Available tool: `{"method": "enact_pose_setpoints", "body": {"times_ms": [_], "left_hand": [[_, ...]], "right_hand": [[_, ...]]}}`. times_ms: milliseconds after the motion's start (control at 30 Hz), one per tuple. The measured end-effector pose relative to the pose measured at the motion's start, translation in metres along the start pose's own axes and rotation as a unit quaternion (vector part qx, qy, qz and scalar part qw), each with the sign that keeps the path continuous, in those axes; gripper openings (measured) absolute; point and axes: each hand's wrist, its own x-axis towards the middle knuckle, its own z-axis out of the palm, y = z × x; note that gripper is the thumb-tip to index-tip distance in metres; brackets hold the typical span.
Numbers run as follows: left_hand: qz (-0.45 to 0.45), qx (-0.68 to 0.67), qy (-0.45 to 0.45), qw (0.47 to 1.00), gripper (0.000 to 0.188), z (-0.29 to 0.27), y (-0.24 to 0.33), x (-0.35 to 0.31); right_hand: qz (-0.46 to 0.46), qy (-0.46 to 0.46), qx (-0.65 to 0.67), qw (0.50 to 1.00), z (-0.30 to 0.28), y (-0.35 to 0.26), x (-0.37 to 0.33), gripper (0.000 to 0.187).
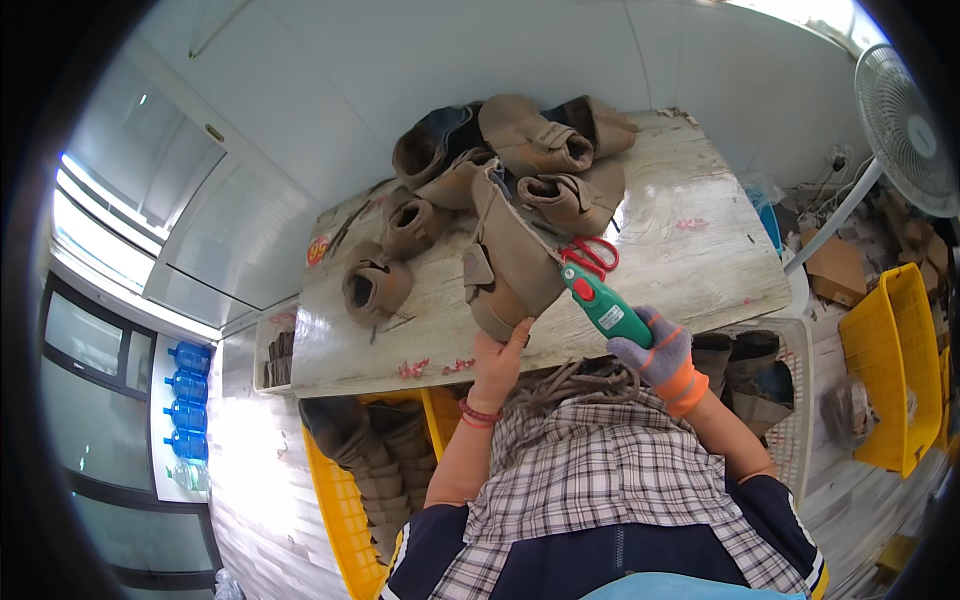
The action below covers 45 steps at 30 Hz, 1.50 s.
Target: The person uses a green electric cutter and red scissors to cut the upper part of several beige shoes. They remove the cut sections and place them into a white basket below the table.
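Observation:
My bare left hand [496, 368], with red bands at the wrist, grips the lower end of a brown shoe upper [515, 262] and tilts it over the table. In my right hand [664, 362], which wears a grey and orange glove, is a green handheld tool [612, 314] with a red button. The tool's front end points at the right edge of the upper; whether it touches cannot be made out. Just beyond the tool are red-handled scissors [592, 252]. Several more brown shoe uppers [535, 135] lie heaped behind, with one upper [377, 290] standing apart on the left.
The worn wooden table [700, 250] stands against a white wall. Below its front edge are a yellow crate [335, 510] with stacked uppers and a white basket [800, 400] with more. A fan [905, 130] and a yellow bin [885, 370] stand right; blue water bottles [188, 388] stand left.

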Motion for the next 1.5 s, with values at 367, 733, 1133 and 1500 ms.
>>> {"method": "enact_pose_setpoints", "body": {"times_ms": [367, 733, 1133, 1500], "left_hand": [[0.282, 0.34, -0.059, 0.895, 0.034, 0.014, -0.003, 0.002], [0.239, 0.438, -0.119, 0.859, 0.047, 0.009, -0.044, -0.014], [0.362, 0.428, 0.026, 0.828, 0.047, -0.037, -0.008, 0.114], [0.26, 0.665, -0.011, 0.7, 0.045, -0.104, -0.051, 0.317]], "right_hand": [[0.121, 0.03, 0.058, 0.99, -0.002, -0.018, 0.015, 0.048], [0.176, 0.045, 0.16, 0.97, -0.004, -0.017, 0.026, 0.04], [0.205, 0.148, -0.28, 0.926, -0.047, 0.071, 0.102, 0.062], [0.11, 0.155, -0.339, 0.921, -0.049, 0.122, 0.081, 0.04]]}}
